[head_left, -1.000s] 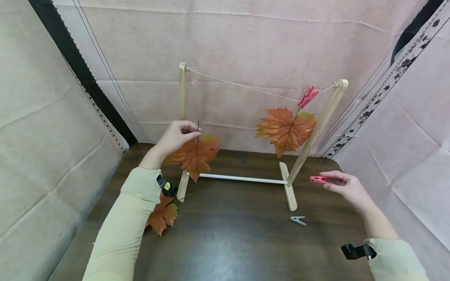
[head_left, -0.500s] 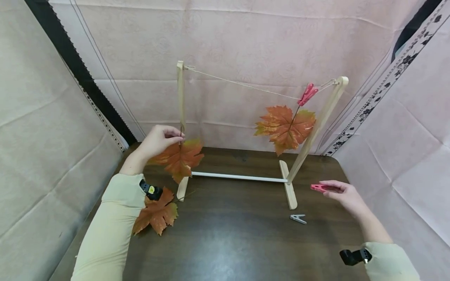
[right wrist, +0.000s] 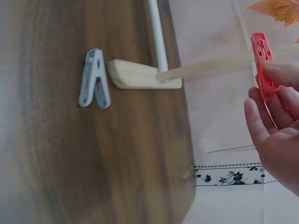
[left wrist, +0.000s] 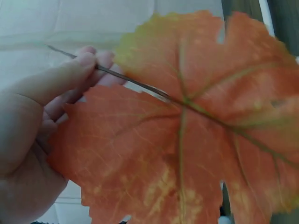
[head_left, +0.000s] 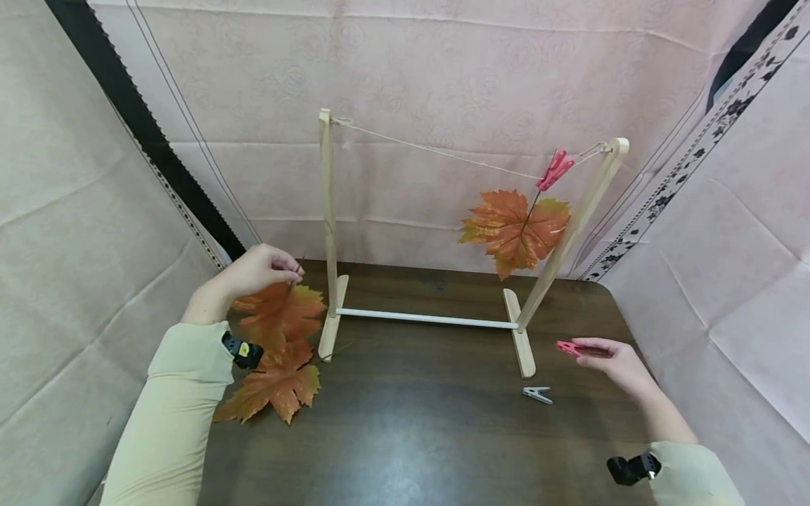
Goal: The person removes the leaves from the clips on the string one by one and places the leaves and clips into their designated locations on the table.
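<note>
Orange leaf (head_left: 278, 316) hanging blade-down, stem up, pinched by left hand (head_left: 253, 270), right hand (head_left: 610, 358) pinching red clothespin (head_left: 569, 347)

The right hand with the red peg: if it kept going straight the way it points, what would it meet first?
Probably the wooden stand's right foot: the right hand aims its red peg leftward at it. Depth is unclear, so it might pass above.

Orange leaf (head_left: 278, 315) dangling by stem — red clothespin (head_left: 567, 347) level.

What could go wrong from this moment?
The left hand pinches the maple leaf only by its thin stem, so it may twist or slip. The right hand holds the red clothespin at its tip; it could drop beside the grey clothespin.
</note>
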Tool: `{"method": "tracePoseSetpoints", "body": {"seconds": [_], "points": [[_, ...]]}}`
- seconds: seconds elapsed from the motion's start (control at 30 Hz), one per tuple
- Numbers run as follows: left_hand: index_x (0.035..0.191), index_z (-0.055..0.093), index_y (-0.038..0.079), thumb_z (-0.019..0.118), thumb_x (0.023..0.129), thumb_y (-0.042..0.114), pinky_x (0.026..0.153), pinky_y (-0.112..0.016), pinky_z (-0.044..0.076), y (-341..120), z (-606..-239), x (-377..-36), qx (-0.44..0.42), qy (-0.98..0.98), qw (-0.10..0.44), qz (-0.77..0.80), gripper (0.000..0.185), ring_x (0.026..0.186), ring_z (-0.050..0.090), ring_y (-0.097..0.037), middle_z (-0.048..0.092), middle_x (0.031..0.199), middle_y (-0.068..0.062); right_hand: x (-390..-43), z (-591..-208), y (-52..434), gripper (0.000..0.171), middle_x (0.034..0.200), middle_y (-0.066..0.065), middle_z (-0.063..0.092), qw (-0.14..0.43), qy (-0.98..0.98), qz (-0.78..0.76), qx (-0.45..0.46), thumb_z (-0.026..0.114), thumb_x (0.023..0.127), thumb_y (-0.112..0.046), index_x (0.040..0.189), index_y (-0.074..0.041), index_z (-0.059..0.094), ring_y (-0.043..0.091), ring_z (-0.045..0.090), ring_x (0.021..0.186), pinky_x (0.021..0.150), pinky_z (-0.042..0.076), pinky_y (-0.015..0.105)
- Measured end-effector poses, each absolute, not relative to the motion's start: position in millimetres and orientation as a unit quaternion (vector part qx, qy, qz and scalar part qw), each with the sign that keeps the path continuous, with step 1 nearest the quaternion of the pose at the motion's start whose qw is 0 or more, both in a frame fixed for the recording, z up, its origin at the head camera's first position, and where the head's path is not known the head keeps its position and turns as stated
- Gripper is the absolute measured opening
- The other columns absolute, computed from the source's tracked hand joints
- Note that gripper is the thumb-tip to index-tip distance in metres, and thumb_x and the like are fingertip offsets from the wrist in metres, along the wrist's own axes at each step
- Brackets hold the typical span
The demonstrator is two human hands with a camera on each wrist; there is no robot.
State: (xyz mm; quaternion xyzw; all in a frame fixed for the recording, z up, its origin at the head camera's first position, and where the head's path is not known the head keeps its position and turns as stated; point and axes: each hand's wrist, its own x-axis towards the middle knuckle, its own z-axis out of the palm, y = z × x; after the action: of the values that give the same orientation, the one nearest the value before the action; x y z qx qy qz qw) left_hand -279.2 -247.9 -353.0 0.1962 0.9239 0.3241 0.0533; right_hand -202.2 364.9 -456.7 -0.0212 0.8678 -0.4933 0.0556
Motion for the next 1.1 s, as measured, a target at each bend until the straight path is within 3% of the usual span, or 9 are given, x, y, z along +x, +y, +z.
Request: {"method": "tracePoseSetpoints", "body": {"seconds": [0.13, 0.33, 0.57, 0.7, 0.9, 1.1], "points": [[0.086, 0.071, 0.003, 0.063, 0.088, 0.006, 0.075, -0.032, 0.05, -257.1, -359.6, -275.6, 0.206, 0.932, 0.087, 0.285, 0.009, 0.077, 0.062, -0.01, 0.071, 0.083, -0.009, -202.3, -466.3, 368.9, 0.048, 0.088, -0.027, 0.062, 0.057, 0.887, -0.458, 0.011, 0.072, 0.082, -0.021, 0.119, 0.007, 0.058, -0.009, 0.058, 0.079, 0.07, 0.048, 0.017], [0.082, 0.069, -0.002, 0.064, 0.083, 0.0, 0.064, -0.026, 0.049, -260.6, -379.4, -273.6, 0.231, 0.923, 0.154, 0.267, 0.005, 0.07, 0.06, -0.012, 0.069, 0.076, -0.008, -198.6, -476.3, 374.9, 0.053, 0.091, -0.025, 0.062, 0.061, 0.897, -0.436, 0.039, 0.073, 0.081, -0.026, 0.121, 0.005, 0.058, -0.011, 0.053, 0.081, 0.071, 0.045, 0.017], [0.08, 0.068, -0.005, 0.062, 0.082, -0.004, 0.062, -0.025, 0.049, -259.3, -414.5, -272.6, 0.231, 0.898, 0.251, 0.277, 0.006, 0.061, 0.053, -0.01, 0.065, 0.069, -0.006, -196.9, -485.3, 372.4, 0.051, 0.089, -0.026, 0.062, 0.05, 0.89, -0.451, 0.04, 0.073, 0.08, -0.021, 0.12, 0.007, 0.058, -0.012, 0.053, 0.081, 0.071, 0.045, 0.015], [0.079, 0.067, -0.008, 0.061, 0.082, -0.006, 0.061, -0.025, 0.049, -259.9, -425.8, -273.3, 0.229, 0.89, 0.281, 0.277, 0.007, 0.06, 0.051, -0.01, 0.065, 0.069, -0.006, -196.2, -490.2, 369.3, 0.051, 0.094, -0.013, 0.068, 0.046, 0.894, -0.444, 0.038, 0.074, 0.08, -0.018, 0.12, 0.009, 0.057, -0.011, 0.053, 0.08, 0.07, 0.045, 0.016], [0.075, 0.066, -0.007, 0.063, 0.079, -0.007, 0.059, -0.023, 0.044, -255.3, -436.8, -271.9, 0.218, 0.888, 0.307, 0.265, 0.005, 0.059, 0.046, -0.008, 0.061, 0.065, -0.001, -194.2, -499.6, 370.9, 0.049, 0.112, 0.019, 0.066, 0.033, 0.908, -0.412, 0.064, 0.072, 0.082, -0.016, 0.122, 0.007, 0.057, -0.014, 0.05, 0.078, 0.068, 0.044, 0.017], [0.069, 0.063, -0.002, 0.062, 0.08, -0.008, 0.054, -0.021, 0.036, -251.0, -470.1, -273.3, 0.183, 0.898, 0.311, 0.251, 0.013, 0.055, 0.039, -0.007, 0.052, 0.059, 0.004, -192.7, -519.6, 377.9, 0.044, 0.11, 0.026, 0.064, 0.033, 0.914, -0.393, 0.095, 0.07, 0.082, -0.012, 0.119, 0.009, 0.057, -0.009, 0.049, 0.073, 0.064, 0.044, 0.019]]}}
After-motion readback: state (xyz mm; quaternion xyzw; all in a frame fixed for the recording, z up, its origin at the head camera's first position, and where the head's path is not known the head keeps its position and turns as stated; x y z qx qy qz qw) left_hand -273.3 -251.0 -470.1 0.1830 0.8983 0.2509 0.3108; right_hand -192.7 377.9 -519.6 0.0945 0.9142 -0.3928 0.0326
